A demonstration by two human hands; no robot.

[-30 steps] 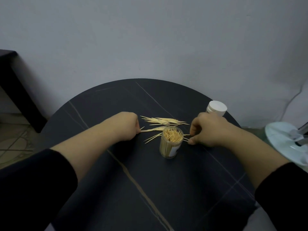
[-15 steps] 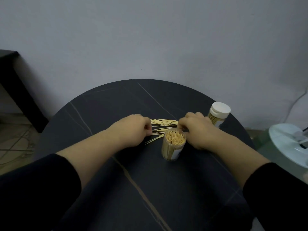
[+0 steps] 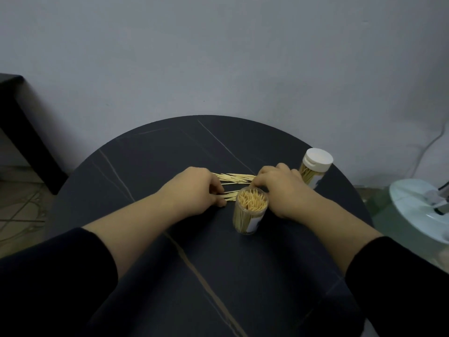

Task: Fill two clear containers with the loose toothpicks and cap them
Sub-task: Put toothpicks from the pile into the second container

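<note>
Round dark table (image 3: pixel 170 154), centre: loose toothpicks (image 3: pixel 235 178) lie in flat bundle between both hands. Left hand (image 3: pixel 194 190) curled, fingers (image 3: pixel 217 188) and thumb pinching left ends of near sticks. Right hand (image 3: pixel 279 188) curled over right ends; whether it pinches, cannot tell. Open container (image 3: pixel 250 210) upright just near bundle, touching right hand, packed full. Capped container (image 3: pixel 315 166) far right, white lid on, behind right hand.

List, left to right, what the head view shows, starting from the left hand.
left hand → loose toothpicks → right hand → capped container → white round base
</note>
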